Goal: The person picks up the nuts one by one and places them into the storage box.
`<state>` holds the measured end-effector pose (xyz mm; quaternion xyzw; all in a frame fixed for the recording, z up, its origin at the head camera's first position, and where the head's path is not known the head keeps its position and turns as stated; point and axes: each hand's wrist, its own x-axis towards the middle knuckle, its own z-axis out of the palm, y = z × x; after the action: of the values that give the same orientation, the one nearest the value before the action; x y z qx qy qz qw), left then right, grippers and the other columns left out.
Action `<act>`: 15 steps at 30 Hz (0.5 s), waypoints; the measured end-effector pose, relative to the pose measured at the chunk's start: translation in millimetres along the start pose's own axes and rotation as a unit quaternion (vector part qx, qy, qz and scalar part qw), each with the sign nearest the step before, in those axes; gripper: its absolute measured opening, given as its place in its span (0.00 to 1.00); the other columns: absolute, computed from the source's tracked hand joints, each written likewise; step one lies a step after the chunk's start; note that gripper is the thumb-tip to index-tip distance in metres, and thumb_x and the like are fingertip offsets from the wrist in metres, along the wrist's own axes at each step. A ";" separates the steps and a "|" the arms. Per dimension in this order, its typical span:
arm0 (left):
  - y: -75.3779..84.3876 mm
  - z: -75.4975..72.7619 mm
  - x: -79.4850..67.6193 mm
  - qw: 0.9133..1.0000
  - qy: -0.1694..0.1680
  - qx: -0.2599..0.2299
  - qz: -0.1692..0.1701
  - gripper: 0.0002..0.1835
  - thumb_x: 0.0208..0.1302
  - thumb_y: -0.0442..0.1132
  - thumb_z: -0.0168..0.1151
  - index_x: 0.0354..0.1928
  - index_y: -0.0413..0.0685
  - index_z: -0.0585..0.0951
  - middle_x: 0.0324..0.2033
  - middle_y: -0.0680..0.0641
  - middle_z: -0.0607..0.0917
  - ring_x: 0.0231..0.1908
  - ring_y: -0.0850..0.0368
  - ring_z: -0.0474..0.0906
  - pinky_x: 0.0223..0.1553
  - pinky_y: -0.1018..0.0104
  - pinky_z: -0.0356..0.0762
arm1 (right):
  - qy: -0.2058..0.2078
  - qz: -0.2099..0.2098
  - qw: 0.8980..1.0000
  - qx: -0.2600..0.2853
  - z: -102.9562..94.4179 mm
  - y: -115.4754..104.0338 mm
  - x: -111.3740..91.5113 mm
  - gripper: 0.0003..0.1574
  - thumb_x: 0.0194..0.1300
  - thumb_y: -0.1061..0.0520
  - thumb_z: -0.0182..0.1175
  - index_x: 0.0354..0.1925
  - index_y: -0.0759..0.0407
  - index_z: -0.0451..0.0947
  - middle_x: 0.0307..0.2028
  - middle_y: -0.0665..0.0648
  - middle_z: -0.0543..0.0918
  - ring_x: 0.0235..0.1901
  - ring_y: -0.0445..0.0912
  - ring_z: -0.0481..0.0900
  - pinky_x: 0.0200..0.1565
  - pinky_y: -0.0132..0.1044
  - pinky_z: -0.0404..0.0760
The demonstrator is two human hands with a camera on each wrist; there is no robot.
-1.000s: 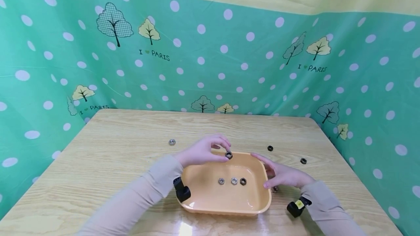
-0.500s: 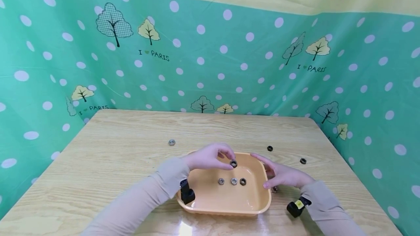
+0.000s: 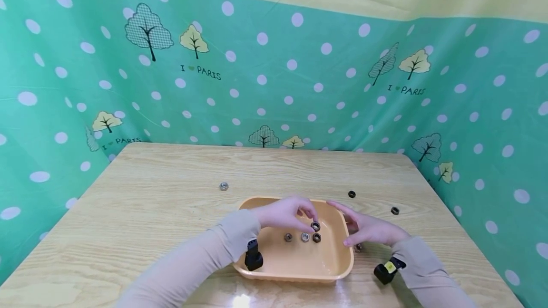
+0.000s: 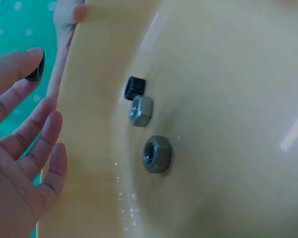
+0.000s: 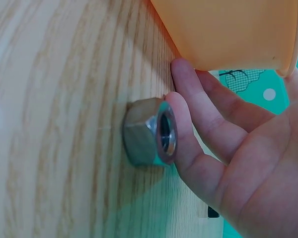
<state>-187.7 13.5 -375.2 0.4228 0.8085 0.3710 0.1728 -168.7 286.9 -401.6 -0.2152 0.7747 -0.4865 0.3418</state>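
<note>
In the head view my left hand (image 3: 288,214) is over the peach plastic tub (image 3: 274,275), pinching a dark hex nut (image 3: 315,226) between thumb and finger. The left wrist view shows that black nut (image 4: 36,68) at the fingertips, the other fingers loosely bent. Below it on the tub floor lie a black nut (image 3: 317,237), a silver nut (image 3: 305,237) and a grey nut (image 3: 288,237) in a row. My right hand (image 3: 371,228) holds the tub's right side, thumb hooked over the rim and fingers along the outer wall. Beside these fingers a steel nut (image 5: 148,132) stands on the table.
On the wooden table (image 3: 171,170) a silver nut (image 3: 224,186) lies behind the tub to the left. Two dark nuts, one nearer (image 3: 352,194) and one farther right (image 3: 395,210), lie behind the right hand. A green dotted curtain (image 3: 274,70) hangs at the back and sides.
My left hand has moved right and toward me with the dark nut, from the tub's far rim to over the nuts inside. The right hand and tub have stayed put.
</note>
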 end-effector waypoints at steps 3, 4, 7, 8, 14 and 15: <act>-0.8 4.6 2.4 1.000 -0.019 0.015 -0.015 0.09 0.56 0.40 0.69 0.39 0.53 0.82 0.39 0.59 0.81 0.44 0.65 0.74 0.52 0.73 0.72 | -0.001 -0.002 1.000 0.004 0.0 0.5 0.3 0.64 0.58 0.55 0.67 0.75 0.49 0.32 0.68 0.78 0.52 0.62 0.67 0.66 0.57 0.50 0.76; -1.0 5.7 2.9 0.999 -0.024 0.019 -0.016 0.09 0.55 0.40 0.69 0.39 0.53 0.82 0.39 0.59 0.81 0.44 0.66 0.74 0.52 0.73 0.72 | -0.002 -0.002 1.000 0.004 -0.2 0.6 0.3 0.64 0.58 0.55 0.67 0.75 0.49 0.32 0.68 0.77 0.52 0.62 0.67 0.66 0.57 0.51 0.76; -1.3 8.6 3.6 0.999 -0.039 0.033 -0.002 0.08 0.55 0.38 0.69 0.38 0.50 0.82 0.39 0.56 0.81 0.44 0.64 0.74 0.51 0.74 0.72 | -0.002 -0.003 1.000 0.004 -0.2 0.4 0.0 0.63 0.58 0.54 0.67 0.75 0.49 0.32 0.68 0.77 0.52 0.62 0.67 0.65 0.57 0.51 0.76; -1.5 9.5 3.7 0.998 -0.044 0.041 0.003 0.08 0.55 0.37 0.69 0.37 0.49 0.82 0.39 0.55 0.81 0.44 0.64 0.74 0.51 0.75 0.72 | -0.002 -0.003 1.000 0.005 -0.3 0.4 -0.1 0.63 0.58 0.54 0.66 0.75 0.49 0.33 0.68 0.77 0.52 0.62 0.67 0.65 0.57 0.51 0.76; -2.1 15.8 4.3 0.993 -0.065 0.094 0.027 0.08 0.55 0.39 0.70 0.37 0.50 0.83 0.38 0.56 0.80 0.43 0.65 0.75 0.49 0.78 0.72 | -0.001 -0.006 1.000 0.000 -0.3 -1.6 -1.0 0.63 0.58 0.55 0.67 0.75 0.49 0.33 0.69 0.77 0.51 0.62 0.67 0.65 0.56 0.48 0.77; -2.7 17.2 4.7 0.992 -0.068 0.105 0.033 0.08 0.54 0.39 0.70 0.37 0.50 0.83 0.38 0.56 0.80 0.42 0.66 0.75 0.48 0.79 0.71 | -0.001 -0.006 1.000 -0.001 -0.1 -2.1 -1.1 0.63 0.58 0.55 0.67 0.75 0.49 0.33 0.69 0.77 0.51 0.62 0.67 0.65 0.56 0.47 0.77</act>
<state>-181.7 24.1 -388.5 0.4894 0.8151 0.2595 0.1696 -168.1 286.8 -399.3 -0.2211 0.7734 -0.4876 0.3396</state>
